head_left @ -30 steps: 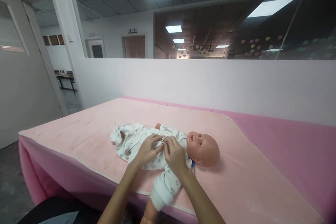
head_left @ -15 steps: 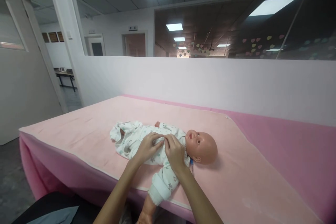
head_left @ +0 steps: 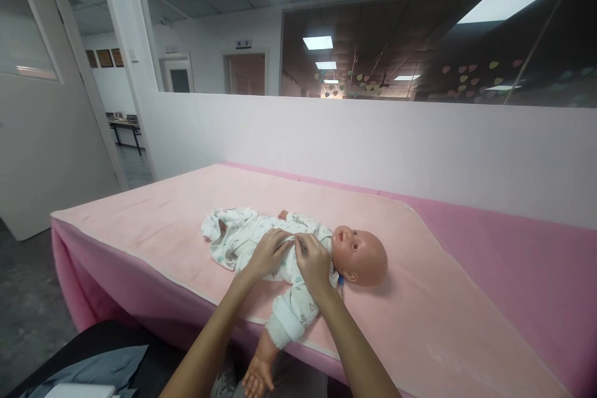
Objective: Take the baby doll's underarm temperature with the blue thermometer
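Note:
A baby doll (head_left: 361, 256) lies on its back on the pink-covered table, head to the right. It wears a white printed outfit (head_left: 298, 306), and one of its arms hangs over the near table edge. My left hand (head_left: 271, 252) pinches the cloth at the doll's chest. Close beside it, my right hand (head_left: 312, 261) has its fingers closed on the same cloth, fingertips almost touching those of the left. A small blue item (head_left: 341, 280) shows beside the doll's neck, partly hidden.
The pink table cover (head_left: 153, 224) hangs over the near edge. Behind it stands a white wall (head_left: 354, 140) with a wide window above. An open door (head_left: 51, 118) is at the left. Dark and grey fabric (head_left: 107, 364) and a white object (head_left: 80, 390) lie at the lower left.
The view has shifted slightly. My fingers have lifted the chest cloth a little, and more of the doll's hanging hand and the white object at lower left now shows.

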Tool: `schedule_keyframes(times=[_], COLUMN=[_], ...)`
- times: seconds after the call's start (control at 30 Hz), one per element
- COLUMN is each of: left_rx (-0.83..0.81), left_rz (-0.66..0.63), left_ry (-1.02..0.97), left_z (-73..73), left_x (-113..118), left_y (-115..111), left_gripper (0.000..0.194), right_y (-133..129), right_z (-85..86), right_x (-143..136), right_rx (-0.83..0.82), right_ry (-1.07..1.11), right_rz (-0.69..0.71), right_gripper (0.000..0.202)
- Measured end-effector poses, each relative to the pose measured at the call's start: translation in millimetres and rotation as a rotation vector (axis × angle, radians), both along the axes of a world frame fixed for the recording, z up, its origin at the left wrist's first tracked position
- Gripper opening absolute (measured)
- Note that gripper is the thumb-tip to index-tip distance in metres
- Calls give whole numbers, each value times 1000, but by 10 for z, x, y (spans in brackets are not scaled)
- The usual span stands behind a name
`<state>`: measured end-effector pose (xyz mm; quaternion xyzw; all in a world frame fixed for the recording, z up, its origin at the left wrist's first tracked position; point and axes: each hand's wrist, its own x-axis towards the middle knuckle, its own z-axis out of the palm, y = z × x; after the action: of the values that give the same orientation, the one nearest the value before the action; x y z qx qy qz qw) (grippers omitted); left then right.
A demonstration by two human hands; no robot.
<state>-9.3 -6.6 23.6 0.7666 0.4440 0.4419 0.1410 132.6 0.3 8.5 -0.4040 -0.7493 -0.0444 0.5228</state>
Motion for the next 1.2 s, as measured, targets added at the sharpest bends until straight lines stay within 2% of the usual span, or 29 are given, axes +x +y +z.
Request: schedule_keyframes(times=[0.2,0.47,0.8,0.97,1.2], left_rx=[-79,-194,-294,-320,-286], left_rz=[-38,-179,-128,-159,-90], left_ry=[-146,-221,-383,-376,-318], left_z=[25,63,-58,-49,-33], left_x=[-66,-156,-187,-204,-194], left_y=[32,11,101,108,79], left_gripper=[21,25,25,30,23], right_y=[4,9,-19,-37,-8], right_z=[-8,-12,5,31,10], right_x=[0,0,-9,-10,-9], right_rx=[-24,-49,-74,-31,-58], right_ry=[32,76,68,44,-13], right_rz=[-5,14,26,-16,17], right_gripper=[18,20,21,20,20])
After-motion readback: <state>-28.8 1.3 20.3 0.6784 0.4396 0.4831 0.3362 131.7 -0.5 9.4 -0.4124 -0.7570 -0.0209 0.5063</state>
